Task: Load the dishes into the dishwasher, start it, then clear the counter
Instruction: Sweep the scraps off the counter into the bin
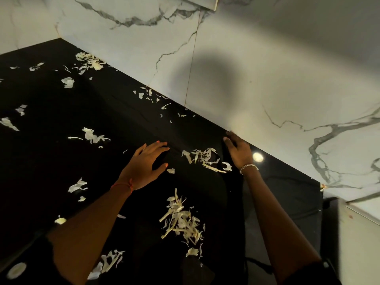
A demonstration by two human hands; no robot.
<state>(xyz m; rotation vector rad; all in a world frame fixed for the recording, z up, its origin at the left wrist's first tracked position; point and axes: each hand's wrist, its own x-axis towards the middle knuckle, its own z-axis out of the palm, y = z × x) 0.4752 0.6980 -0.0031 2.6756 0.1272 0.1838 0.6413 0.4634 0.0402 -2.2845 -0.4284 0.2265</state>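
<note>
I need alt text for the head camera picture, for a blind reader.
A left hand and a right hand reach across a black cloth on a glossy counter, among scattered pale vegetable peelings. A white marbled wall stands behind.

Two hands (144, 167) (238, 151), one counter (287, 192), many peelings (181, 221).
</note>
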